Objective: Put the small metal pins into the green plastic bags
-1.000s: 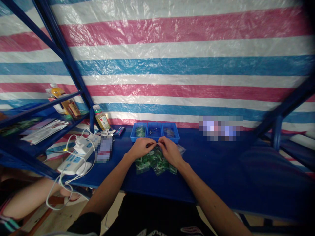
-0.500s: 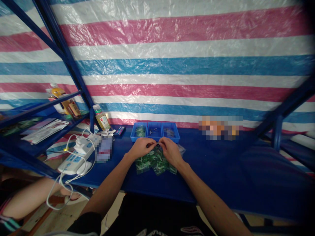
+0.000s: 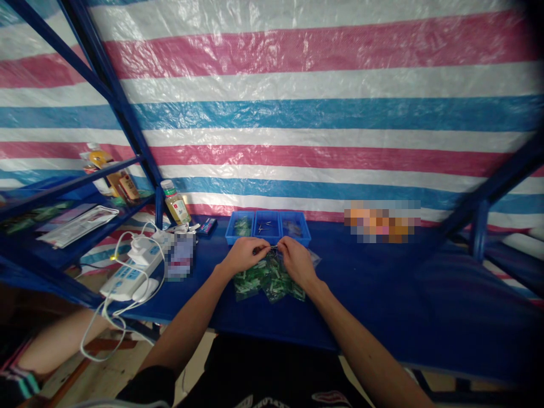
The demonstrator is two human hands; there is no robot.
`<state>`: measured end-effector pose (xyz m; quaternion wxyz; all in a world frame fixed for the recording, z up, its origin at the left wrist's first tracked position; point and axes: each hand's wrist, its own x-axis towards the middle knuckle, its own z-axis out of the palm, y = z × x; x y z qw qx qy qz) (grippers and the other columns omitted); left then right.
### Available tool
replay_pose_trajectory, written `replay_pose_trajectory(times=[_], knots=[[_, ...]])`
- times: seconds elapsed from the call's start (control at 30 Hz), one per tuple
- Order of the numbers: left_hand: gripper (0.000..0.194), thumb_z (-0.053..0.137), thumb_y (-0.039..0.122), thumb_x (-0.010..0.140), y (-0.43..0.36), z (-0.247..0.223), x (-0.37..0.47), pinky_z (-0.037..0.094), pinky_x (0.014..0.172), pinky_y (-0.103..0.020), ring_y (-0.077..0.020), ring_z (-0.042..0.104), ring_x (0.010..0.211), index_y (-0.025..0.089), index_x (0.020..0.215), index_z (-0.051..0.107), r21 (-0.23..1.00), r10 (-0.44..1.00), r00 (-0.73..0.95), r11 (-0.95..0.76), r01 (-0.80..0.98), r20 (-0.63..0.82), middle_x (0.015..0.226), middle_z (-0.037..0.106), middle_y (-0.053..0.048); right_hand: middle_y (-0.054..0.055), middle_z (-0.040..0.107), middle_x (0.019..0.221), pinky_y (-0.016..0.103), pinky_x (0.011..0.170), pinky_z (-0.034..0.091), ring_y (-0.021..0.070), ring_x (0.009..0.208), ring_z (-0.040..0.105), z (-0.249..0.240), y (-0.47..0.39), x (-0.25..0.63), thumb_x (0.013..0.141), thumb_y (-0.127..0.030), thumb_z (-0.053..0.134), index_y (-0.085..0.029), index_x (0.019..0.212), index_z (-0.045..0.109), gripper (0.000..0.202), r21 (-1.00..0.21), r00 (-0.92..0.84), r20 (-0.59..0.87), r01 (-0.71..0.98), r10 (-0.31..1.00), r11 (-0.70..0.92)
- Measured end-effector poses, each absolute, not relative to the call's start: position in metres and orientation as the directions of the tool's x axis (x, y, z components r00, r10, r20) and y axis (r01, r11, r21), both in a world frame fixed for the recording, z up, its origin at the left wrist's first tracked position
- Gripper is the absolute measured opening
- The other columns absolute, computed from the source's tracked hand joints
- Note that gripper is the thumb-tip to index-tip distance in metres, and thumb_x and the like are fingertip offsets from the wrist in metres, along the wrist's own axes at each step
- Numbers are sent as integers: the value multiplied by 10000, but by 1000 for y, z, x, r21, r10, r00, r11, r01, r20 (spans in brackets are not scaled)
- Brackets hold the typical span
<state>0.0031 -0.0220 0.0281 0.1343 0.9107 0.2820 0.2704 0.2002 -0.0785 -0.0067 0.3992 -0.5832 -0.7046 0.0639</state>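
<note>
Above several clear bags of small green pieces (image 3: 275, 283), my left hand (image 3: 245, 255) and my right hand (image 3: 296, 262) work close together, both with fingers pinched. A thin, pale, metallic-looking sliver (image 3: 273, 246) spans the small gap between the fingertips; its kind is too small to make out. Something dark shows in the curl of my left hand. Just beyond the fingers stands a blue three-part tray (image 3: 267, 237). Its left part holds greenish items (image 3: 242, 226), the middle a few thin metal pieces (image 3: 264, 225), the right greyish, clear-looking items (image 3: 292, 228).
At the left lie a white power strip (image 3: 127, 272) with tangled cables, a bottle (image 3: 177, 205) and a small dark box (image 3: 207, 226). Blue frame posts (image 3: 127, 122) flank the blue table (image 3: 382, 294). A striped plastic sheet (image 3: 297, 113) hangs behind. Another person's leg (image 3: 63, 340) shows lower left.
My right hand has shifted slightly to the right, so the gap between the fingertips is a little wider and the sliver shows more. The other person's leg has moved a little.
</note>
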Motion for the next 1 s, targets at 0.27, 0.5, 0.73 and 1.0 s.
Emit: replay_pose_trajectory(times=[0.27,0.5,0.73,1.0], knots=[[206,567,308,986,-21,27,1,424,682,-245,-134,617,696,190,960,735,412,589,693,-802,433,416,800,715,-9,34,679,895,305,758,414,223,836,631,-7,-76,203,965,-176,455,-234,934,567,130,-634,28,501,692,865,345],[217,556,310,991,-21,29,1,412,672,-244,-131,605,685,184,953,728,421,592,690,-798,432,415,783,705,-8,33,668,885,312,768,433,224,831,627,-7,-76,205,945,-171,464,-236,937,559,116,-649,5,525,650,851,397],[205,550,293,986,-22,30,2,405,650,-236,-124,592,663,175,944,712,454,595,693,-790,412,407,781,693,-5,41,672,892,315,787,448,223,834,630,-8,-77,203,945,-166,468,-235,929,555,112,-651,-15,531,634,847,418],[181,563,260,970,-25,29,5,399,636,-232,-125,587,651,174,921,714,446,581,706,-799,402,404,766,692,-7,36,673,878,304,763,431,216,830,631,-13,-76,201,948,-161,475,-234,926,573,125,-635,-64,536,627,842,452]])
